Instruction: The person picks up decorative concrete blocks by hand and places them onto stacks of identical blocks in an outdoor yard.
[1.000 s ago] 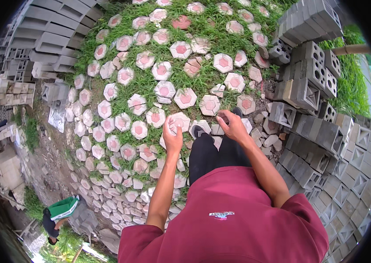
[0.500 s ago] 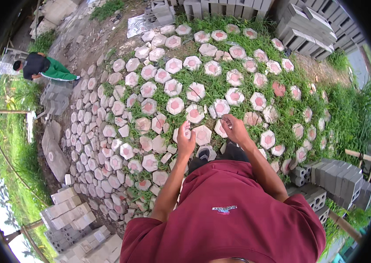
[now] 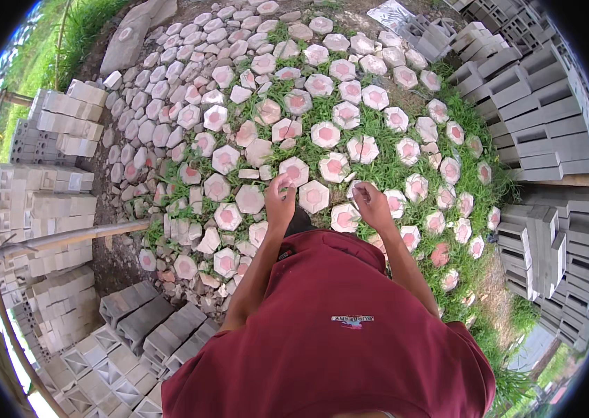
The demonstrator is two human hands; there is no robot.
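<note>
My left hand (image 3: 281, 200) is held out in front of me at waist height, fingers loosely bent and apart, with nothing in it. To its right, my right hand (image 3: 371, 205) has bent fingers with a gap showing and no object visible between them. Below both hands lie hexagonal paving blocks (image 3: 314, 197), pale with reddish centres, set apart in the grass. One such block (image 3: 293, 171) shows just beyond my left hand. Neither hand appears to touch the paving.
Grey hollow concrete blocks (image 3: 541, 97) stand stacked at the right. More block stacks (image 3: 64, 129) line the left, where a bamboo pole (image 3: 64, 242) crosses. Loose stones and rubble (image 3: 142, 164) cover the left ground. A flat pale slab (image 3: 130, 38) lies at the far left.
My view has turned to the left, so the ground and stacks have swung round to the right. The person in green trousers has left the view. My hands stay raised and apart.
</note>
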